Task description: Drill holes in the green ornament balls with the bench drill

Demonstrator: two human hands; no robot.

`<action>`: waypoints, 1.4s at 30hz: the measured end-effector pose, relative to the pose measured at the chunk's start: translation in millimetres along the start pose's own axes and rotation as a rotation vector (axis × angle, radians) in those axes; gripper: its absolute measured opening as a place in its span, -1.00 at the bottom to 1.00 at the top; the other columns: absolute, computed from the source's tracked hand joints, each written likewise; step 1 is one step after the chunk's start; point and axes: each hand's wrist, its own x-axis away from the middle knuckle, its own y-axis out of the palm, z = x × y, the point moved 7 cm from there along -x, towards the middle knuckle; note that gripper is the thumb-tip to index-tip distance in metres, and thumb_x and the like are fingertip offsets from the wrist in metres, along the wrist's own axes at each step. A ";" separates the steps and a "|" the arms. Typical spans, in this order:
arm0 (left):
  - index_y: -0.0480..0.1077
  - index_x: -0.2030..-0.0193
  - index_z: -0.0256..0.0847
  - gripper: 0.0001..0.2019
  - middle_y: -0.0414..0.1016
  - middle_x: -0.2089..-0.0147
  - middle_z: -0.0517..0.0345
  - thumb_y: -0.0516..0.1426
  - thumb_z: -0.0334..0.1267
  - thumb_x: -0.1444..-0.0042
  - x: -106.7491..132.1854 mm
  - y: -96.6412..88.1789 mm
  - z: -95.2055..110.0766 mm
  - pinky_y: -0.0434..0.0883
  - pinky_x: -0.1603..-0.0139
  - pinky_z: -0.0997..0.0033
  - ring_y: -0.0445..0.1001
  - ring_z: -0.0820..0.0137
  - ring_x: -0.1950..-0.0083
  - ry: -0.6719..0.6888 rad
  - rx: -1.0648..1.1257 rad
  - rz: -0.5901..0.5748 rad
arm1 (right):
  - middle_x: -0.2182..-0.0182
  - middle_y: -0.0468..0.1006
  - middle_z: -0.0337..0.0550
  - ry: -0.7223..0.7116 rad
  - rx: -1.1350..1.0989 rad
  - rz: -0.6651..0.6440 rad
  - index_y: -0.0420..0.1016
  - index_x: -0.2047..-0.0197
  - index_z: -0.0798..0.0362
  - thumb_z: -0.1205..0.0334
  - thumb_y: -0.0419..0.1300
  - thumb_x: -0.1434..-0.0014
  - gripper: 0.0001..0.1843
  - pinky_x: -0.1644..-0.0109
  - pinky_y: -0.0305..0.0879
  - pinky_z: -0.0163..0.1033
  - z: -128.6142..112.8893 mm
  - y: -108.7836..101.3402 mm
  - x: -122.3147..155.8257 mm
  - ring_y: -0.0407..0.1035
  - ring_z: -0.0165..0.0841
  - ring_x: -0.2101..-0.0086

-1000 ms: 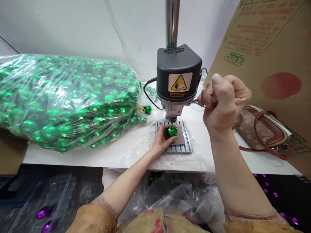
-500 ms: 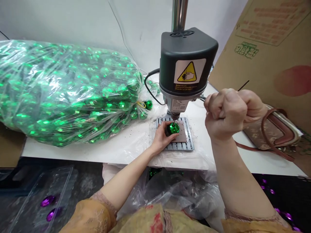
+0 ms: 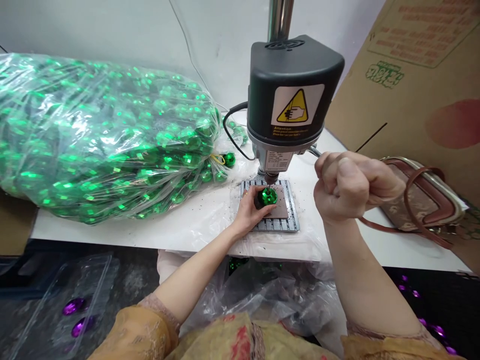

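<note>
A shiny green faceted ball sits on a flat brown board over the slotted metal base of a drill press. My left hand grips the ball from its left side, thumb in front and fingers behind. The chuck is right above the ball, and the bit meets its top. My right hand is closed in a fist around the press's feed lever, whose grip is hidden inside the fingers.
At left lies a big clear bag packed with green balls. A cardboard box and a brown handbag stand at right. Dark crumbs dot the white table. Below, a clear tray holds purple balls, and plastic sheeting covers the lap.
My right fist has moved down a little with the lever, and the drill head and chuck sit slightly lower over the ball. My left hand keeps its hold on the ball.
</note>
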 end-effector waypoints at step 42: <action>0.34 -0.40 -0.12 -0.43 0.43 -0.37 -0.24 0.14 -0.36 -0.23 250.9 15.3 -69.9 0.62 -0.06 0.11 0.67 0.06 -0.07 -0.387 -0.661 -0.735 | 0.78 0.10 -0.43 0.205 0.016 0.057 0.09 0.69 -0.04 0.32 0.23 -0.15 -0.52 0.68 -0.11 -0.26 0.2 27.2 -62.2 -0.06 -0.57 0.76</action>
